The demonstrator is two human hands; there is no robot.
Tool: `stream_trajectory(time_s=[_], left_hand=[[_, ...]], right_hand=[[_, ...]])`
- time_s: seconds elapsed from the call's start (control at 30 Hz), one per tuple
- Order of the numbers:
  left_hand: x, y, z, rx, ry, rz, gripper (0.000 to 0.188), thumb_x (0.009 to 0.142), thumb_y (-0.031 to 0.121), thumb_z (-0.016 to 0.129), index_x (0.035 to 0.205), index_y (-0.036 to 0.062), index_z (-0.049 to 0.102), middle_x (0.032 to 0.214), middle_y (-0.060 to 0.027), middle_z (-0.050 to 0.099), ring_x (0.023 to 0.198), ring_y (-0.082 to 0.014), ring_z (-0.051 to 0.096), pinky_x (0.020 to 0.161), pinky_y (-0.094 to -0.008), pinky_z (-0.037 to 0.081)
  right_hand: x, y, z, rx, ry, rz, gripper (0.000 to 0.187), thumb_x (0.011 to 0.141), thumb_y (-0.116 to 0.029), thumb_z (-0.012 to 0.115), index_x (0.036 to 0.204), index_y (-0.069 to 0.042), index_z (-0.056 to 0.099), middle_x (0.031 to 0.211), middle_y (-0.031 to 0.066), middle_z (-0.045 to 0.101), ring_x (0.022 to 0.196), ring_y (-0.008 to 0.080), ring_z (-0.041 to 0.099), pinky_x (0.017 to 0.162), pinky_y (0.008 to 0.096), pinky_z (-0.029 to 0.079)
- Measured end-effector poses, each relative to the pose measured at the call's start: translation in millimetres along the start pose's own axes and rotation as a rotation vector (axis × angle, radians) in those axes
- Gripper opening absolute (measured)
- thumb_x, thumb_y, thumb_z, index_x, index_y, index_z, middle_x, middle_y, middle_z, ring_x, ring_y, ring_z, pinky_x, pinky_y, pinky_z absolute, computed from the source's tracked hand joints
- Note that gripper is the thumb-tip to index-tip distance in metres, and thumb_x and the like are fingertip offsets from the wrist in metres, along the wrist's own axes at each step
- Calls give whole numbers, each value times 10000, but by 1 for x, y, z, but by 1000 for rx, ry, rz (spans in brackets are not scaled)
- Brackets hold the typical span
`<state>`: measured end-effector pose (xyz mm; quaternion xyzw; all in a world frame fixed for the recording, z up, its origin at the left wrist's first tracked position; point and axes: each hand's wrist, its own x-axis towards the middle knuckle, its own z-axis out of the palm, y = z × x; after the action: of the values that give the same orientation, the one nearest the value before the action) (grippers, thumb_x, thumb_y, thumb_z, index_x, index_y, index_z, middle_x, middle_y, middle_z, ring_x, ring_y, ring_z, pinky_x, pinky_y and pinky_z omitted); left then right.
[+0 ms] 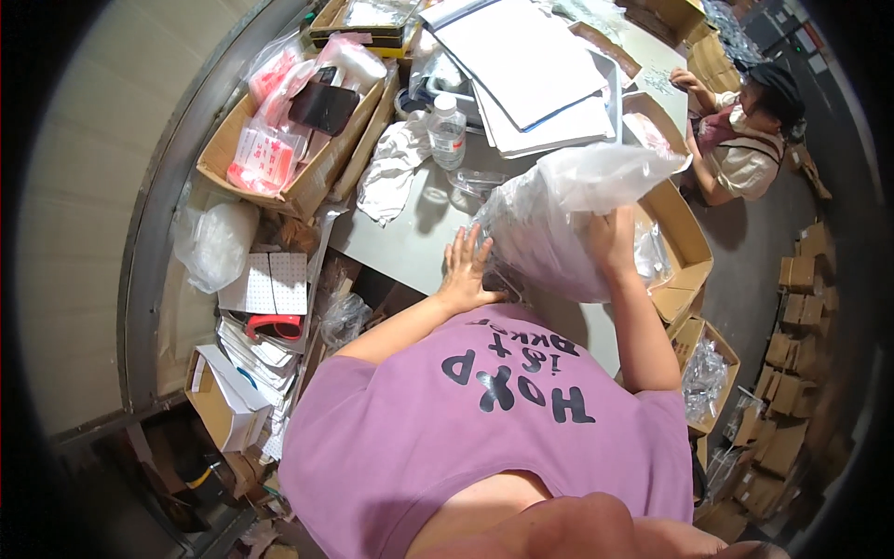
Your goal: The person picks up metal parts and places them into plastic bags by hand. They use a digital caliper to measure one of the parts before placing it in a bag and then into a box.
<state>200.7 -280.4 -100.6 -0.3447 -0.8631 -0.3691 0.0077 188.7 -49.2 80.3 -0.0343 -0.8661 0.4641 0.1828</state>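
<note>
A large translucent plastic bag, bulging with contents I cannot make out, rests on the grey table in front of me. My right hand grips the bag on its right side, below the loose upper end that flares to the right. Fingers spread, my left hand is at the bag's left edge, close to the tabletop, and holds nothing. Just beyond it lies a small crumpled plastic bag. A capped plastic bottle stands farther back, next to a crumpled white cloth.
A cardboard box with plastic bags and a dark phone sits at the left. Stacked papers lie at the back. Open cardboard boxes line the right side. Beyond the table's far right is another person.
</note>
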Motion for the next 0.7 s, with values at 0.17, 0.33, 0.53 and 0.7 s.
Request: stream_trajectory(time_s=[0.17, 0.33, 0.53, 0.7], left_hand=[[-4, -34, 26, 44, 11, 55, 1133, 493, 474, 783, 1388, 259, 122, 1435, -190, 5, 1286, -475, -4, 947, -662, 128], [1, -41, 30, 80, 4, 41, 1113, 490, 441, 794, 1367, 241, 139, 1437, -183, 2, 1291, -469, -6, 944, -665, 129], [2, -31, 25, -46, 73, 64, 1025, 483, 435, 803, 1275, 208, 194, 1437, -191, 19, 1300, -450, 33, 924, -684, 110], [24, -1, 10, -164, 137, 147, 1012, 429, 468, 823, 1168, 189, 191, 1402, -272, 109, 1297, -448, 126, 936, -657, 29]], right_hand=[[-29, -11, 24, -190, 21, -157, 211, 759, -114, 469, 862, -9, 621, 801, 195, 612, 757, 381, 577, 646, 409, 452], [-56, -1, 18, 105, -73, 92, 193, 835, -122, 475, 912, -10, 612, 848, 145, 609, 784, 284, 572, 708, 366, 442], [-76, -1, -27, 656, 302, 413, 328, 903, -197, 451, 1152, 16, 449, 1094, 109, 527, 980, 208, 527, 840, 322, 444], [-125, 28, -32, 524, 542, 531, 390, 911, -244, 428, 1210, 5, 401, 1151, 138, 502, 1013, 235, 522, 879, 352, 442]])
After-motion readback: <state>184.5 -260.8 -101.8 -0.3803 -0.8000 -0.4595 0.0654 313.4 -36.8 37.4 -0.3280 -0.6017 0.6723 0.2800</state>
